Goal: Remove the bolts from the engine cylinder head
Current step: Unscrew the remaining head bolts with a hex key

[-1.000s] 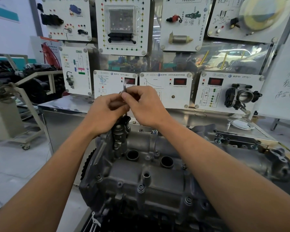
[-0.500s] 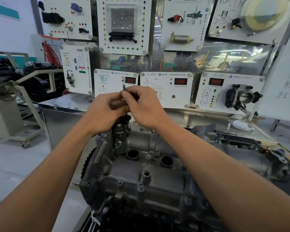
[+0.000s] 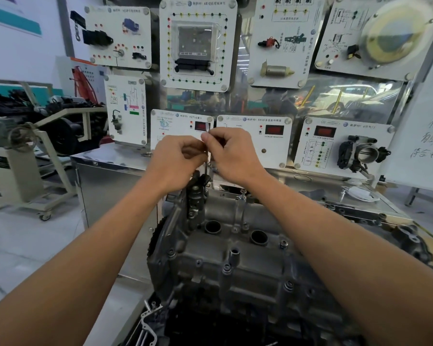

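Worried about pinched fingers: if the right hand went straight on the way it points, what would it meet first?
Probably the left hand: the right hand points leftward at it, both pinching the thin metal tool between them, nearly touching. Depth is unclear.

A polished steel counter (image 3: 115, 156) stretches across the workshop, with white instrument panels (image 3: 275, 143) standing in a row along its back edge. A small white round object (image 3: 360, 194) lies on its right part. The engine cylinder head (image 3: 235, 265) overlaps its near edge, its support hidden.
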Demonstrator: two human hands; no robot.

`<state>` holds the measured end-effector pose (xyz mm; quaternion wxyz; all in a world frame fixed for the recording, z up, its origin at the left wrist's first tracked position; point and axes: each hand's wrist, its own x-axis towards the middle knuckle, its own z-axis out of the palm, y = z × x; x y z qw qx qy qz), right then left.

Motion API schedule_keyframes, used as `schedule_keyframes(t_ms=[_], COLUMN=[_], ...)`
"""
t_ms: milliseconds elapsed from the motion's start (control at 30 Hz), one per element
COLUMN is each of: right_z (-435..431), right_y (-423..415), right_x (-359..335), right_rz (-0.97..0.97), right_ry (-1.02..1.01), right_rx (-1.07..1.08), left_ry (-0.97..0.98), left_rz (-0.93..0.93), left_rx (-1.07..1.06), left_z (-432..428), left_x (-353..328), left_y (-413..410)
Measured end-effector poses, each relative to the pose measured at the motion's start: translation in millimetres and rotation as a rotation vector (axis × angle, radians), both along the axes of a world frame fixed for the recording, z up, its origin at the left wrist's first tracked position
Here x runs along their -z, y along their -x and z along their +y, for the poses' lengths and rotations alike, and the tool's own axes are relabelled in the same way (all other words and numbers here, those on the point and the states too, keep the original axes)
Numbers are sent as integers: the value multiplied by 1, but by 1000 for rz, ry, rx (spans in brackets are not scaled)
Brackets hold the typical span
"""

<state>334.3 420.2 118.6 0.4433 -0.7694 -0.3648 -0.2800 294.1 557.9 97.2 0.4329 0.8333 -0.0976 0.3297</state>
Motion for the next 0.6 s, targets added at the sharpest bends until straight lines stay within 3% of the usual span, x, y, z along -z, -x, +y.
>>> schedule_keyframes(t_ms=[100, 267, 467, 600], right_z=[6, 7, -10, -15], right_y=[4, 29, 76, 108], right_x=[-23, -42, -19, 11], right_rz=[15, -89, -119, -134], right_ry=[-28, 13, 74, 245], right_rx=[30, 21, -73, -180], left_ry=[-38, 35, -79, -105], left_rz=[122, 94, 102, 105], left_rx=[28, 91, 251, 393], left_z=[-4, -1, 8, 17], left_x=[-4, -9, 1, 23], left_y=[2, 17, 71, 106])
